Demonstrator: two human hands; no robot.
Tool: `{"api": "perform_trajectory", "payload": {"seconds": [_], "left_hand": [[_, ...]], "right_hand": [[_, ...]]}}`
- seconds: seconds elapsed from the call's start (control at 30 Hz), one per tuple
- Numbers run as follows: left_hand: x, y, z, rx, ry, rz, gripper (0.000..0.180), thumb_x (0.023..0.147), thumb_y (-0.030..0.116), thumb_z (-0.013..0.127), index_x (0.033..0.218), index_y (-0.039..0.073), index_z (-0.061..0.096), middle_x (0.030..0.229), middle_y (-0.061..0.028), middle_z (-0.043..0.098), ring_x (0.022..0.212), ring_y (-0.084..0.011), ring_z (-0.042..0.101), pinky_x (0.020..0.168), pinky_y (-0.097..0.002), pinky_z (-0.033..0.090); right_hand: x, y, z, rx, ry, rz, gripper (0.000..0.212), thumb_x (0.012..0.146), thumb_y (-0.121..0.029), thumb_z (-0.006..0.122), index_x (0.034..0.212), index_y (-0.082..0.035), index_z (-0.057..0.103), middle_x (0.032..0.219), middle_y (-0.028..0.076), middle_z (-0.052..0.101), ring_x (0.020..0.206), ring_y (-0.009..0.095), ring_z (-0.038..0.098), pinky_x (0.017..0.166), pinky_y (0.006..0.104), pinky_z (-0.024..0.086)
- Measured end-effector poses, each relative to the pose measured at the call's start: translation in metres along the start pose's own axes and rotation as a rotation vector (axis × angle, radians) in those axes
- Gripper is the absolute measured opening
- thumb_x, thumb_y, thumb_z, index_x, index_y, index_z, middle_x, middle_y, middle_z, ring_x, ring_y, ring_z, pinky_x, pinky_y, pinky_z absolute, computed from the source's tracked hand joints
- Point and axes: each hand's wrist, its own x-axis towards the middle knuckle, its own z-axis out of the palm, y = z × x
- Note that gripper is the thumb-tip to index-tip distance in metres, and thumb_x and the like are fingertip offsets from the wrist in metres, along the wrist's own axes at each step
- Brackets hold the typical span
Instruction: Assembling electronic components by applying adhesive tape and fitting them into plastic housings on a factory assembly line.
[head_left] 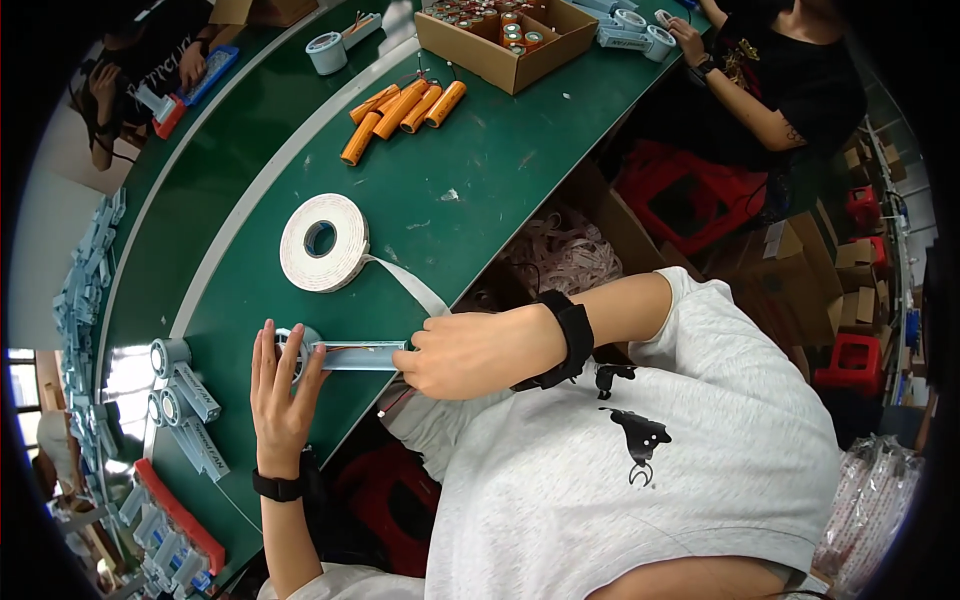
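A light blue handheld fan body (pixel 362 358) lies at the table's near edge, its long handle hollow and showing thin wires. My left hand (pixel 283 395) rests over its round head, fingers stretched across it and thumb along the side. At the handle's other end, the bent fingers of my right hand (pixel 465 355) grip it; what is under the fingertips is hidden. A thin wire with a small white plug hangs below the handle. Just beyond lies a roll of white tape (pixel 346 240), its loose strip (pixel 410 285) running toward my right wrist.
Several orange battery cells (pixel 398 108) with wires lie farther back, before a cardboard box (pixel 465 57) of more cells. Finished-looking fans (pixel 195 392) lie left, near a red-edged bin (pixel 180 515). Two people work across the table and at upper right. An open carton (pixel 570 250) holds crumpled strips.
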Motion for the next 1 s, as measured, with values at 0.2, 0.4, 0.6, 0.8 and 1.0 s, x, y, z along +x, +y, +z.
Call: {"api": "perform_trajectory", "payload": {"seconds": [0.2,0.4,0.6,0.8,1.0], "left_hand": [[0.009,0.003,-0.003,0.026,-0.083,-0.017,0.032,0.068,0.005,0.068,0.099,0.006,0.058,0.120,-0.0123,0.049,0.115,-0.0399,0.042,0.093,-0.0505,0.038],[0.038,0.025,-0.024,-0.115,-0.275,-0.260,0.020,0.067,0.000,0.066,0.084,0.003,0.055,0.111,-0.0101,0.056,0.115,-0.0391,0.044,0.092,-0.0454,0.035],[0.019,0.013,-0.006,-0.604,-0.054,-0.502,0.014,0.069,-0.004,0.061,0.075,0.000,0.050,0.104,-0.0101,0.058,0.115,-0.0384,0.044,0.090,-0.0409,0.036],[0.026,0.026,-0.002,-0.490,0.095,-0.612,0.017,0.067,-0.009,0.057,0.068,0.000,0.042,0.100,-0.0100,0.060,0.116,-0.0356,0.044,0.090,-0.0384,0.036],[0.027,0.024,-0.003,-0.470,0.061,-0.548,0.021,0.066,-0.009,0.055,0.066,0.001,0.037,0.103,-0.0090,0.059,0.116,-0.0335,0.044,0.092,-0.0381,0.034]], "right_hand": [[-0.003,0.000,0.003,0.057,0.044,0.027,0.014,0.072,-0.008,0.055,0.064,0.002,0.056,0.068,0.013,0.054,0.057,0.024,0.060,0.050,0.0322,0.048],[-0.006,0.001,-0.001,0.198,-0.025,0.129,0.008,0.071,-0.006,0.058,0.069,0.002,0.058,0.079,0.009,0.053,0.062,0.022,0.058,0.055,0.0305,0.046],[-0.022,0.026,-0.039,0.828,0.761,-0.067,0.016,0.068,-0.001,0.066,0.083,0.001,0.061,0.108,0.008,0.058,0.077,0.021,0.063,0.066,0.0287,0.049],[0.022,0.017,-0.030,1.001,0.687,0.244,0.023,0.069,-0.003,0.067,0.090,0.001,0.059,0.097,0.008,0.059,0.079,0.021,0.060,0.068,0.0283,0.048],[0.039,0.011,0.003,0.618,0.615,0.169,0.018,0.071,-0.001,0.064,0.087,0.000,0.056,0.079,0.010,0.058,0.076,0.024,0.057,0.065,0.0307,0.047]]}}
